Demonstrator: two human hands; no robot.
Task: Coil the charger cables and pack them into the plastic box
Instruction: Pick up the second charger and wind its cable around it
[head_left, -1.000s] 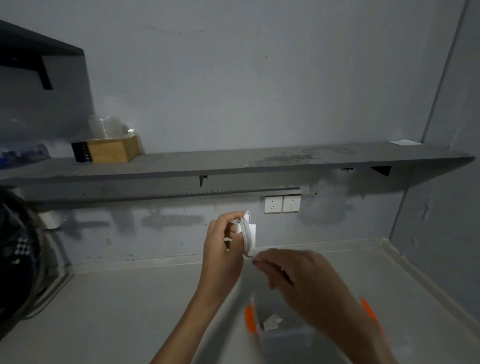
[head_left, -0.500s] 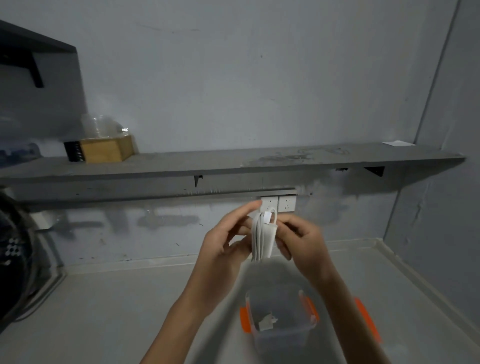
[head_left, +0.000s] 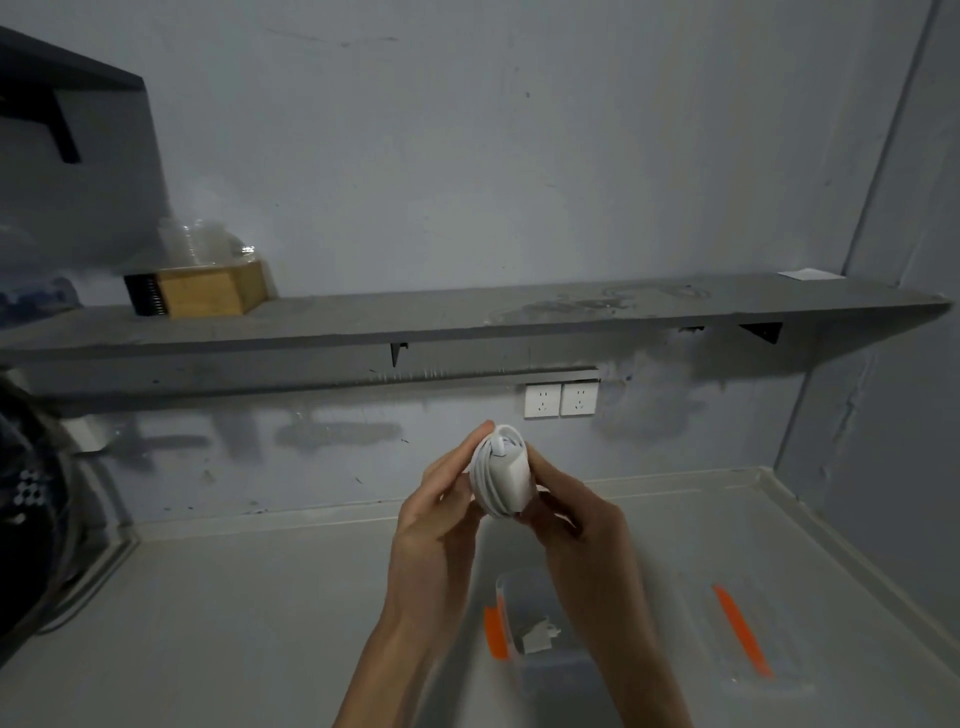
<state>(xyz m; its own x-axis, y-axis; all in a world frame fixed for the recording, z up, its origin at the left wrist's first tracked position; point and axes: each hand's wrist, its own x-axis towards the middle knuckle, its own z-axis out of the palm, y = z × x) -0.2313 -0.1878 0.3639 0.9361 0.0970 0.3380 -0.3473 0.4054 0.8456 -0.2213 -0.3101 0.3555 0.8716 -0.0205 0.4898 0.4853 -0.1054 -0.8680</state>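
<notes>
A white charger with its cable wound around it (head_left: 503, 474) is held up in the air in front of me. My left hand (head_left: 441, 525) presses it from the left and my right hand (head_left: 576, 525) grips it from the right and below. Beneath the hands, on the grey counter, stands the clear plastic box (head_left: 524, 623) with an orange clip on its side. A small white plug piece (head_left: 537, 635) lies inside it. My right forearm hides part of the box.
The box's clear lid with an orange clip (head_left: 740, 631) lies to the right on the counter (head_left: 234, 623). A long grey shelf (head_left: 467, 317) carries a wooden box (head_left: 208, 293). Two wall sockets (head_left: 560, 400) sit below it. A dark object (head_left: 26, 519) fills the left edge.
My right hand rose from over the box and joined the left on the coiled charger. Both hands now hold the bundle, a little lower and more centred.
</notes>
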